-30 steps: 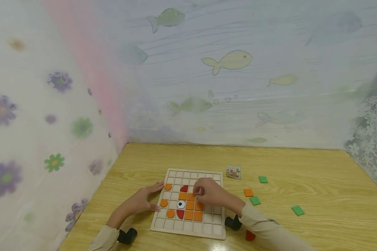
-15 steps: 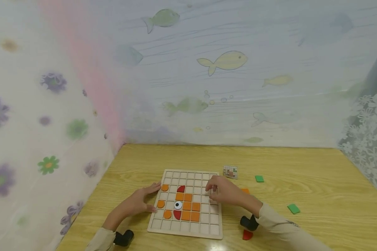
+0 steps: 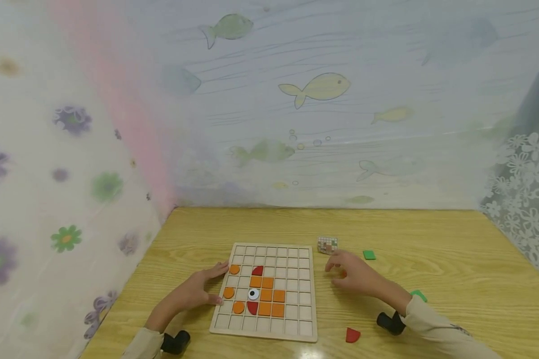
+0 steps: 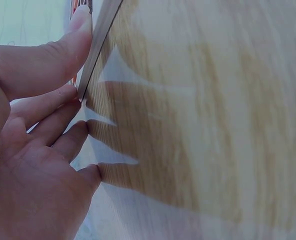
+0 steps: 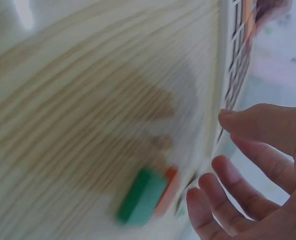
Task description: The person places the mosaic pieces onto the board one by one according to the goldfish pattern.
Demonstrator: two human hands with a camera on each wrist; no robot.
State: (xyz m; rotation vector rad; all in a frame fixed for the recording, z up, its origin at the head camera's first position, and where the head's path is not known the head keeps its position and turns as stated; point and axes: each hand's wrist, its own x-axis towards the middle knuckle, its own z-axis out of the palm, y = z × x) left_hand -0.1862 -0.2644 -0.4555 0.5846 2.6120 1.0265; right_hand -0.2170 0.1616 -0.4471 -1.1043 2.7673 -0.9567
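Note:
A wooden grid board [image 3: 292, 326] lies on the table, bearing several orange squares [image 3: 266, 295], orange discs [image 3: 238, 307], two red quarter-round pieces [image 3: 258, 270] and a white eye disc [image 3: 253, 293]. At its left edge, my left hand [image 3: 196, 290] rests with fingers and thumb spread against the rim. My right hand [image 3: 358, 275] is off the board's right side, fingers loosely bent and thumb apart, nothing between them. Below it in the right wrist view lie a green tile [image 5: 142, 197] and an orange tile [image 5: 167, 192]; the hand mostly hides them from the head view.
A small picture card [image 3: 327, 245] lies beyond the board's back right corner. Another green tile [image 3: 369, 255] sits behind my right hand, a further green one [image 3: 418, 295] is partly under the forearm, and a loose red quarter-round [image 3: 352, 335] is near the front. A fish-printed curtain [image 3: 260, 99] closes the back.
My right hand has left the orange squares on the board and moved right, over the loose tiles on the table. My left hand stays at the board's edge.

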